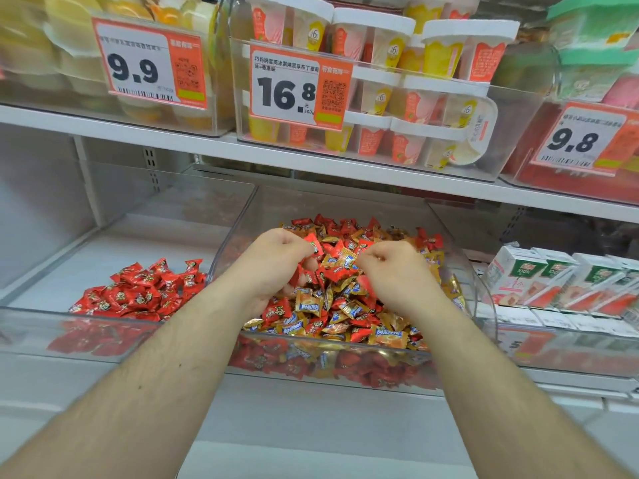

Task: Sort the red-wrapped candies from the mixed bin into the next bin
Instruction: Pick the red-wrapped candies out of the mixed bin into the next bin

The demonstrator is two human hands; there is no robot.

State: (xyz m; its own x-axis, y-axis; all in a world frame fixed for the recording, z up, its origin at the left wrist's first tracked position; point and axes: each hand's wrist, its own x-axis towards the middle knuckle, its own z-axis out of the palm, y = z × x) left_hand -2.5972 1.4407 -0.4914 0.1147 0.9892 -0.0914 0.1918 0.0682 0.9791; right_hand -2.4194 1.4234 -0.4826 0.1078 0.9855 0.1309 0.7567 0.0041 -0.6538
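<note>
Head view: your left hand (pixel 276 261), curled round red candies (pixel 313 248) over the mixed bin (pixel 332 340), is nearer the next bin (pixel 86 326) to its left; right hand (pixel 394 271) curled, contents unclear.

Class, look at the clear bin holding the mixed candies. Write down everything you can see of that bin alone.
The mixed candy bin is a clear, hard plastic-looking tub with tall see-through walls and rounded front corners. It sits on the white lower shelf, between the bin of red candies and the juice cartons. It is open-topped and heaped with red-wrapped and gold-wrapped candies. The left hand and the right hand reach into it, gripping candies.
</note>
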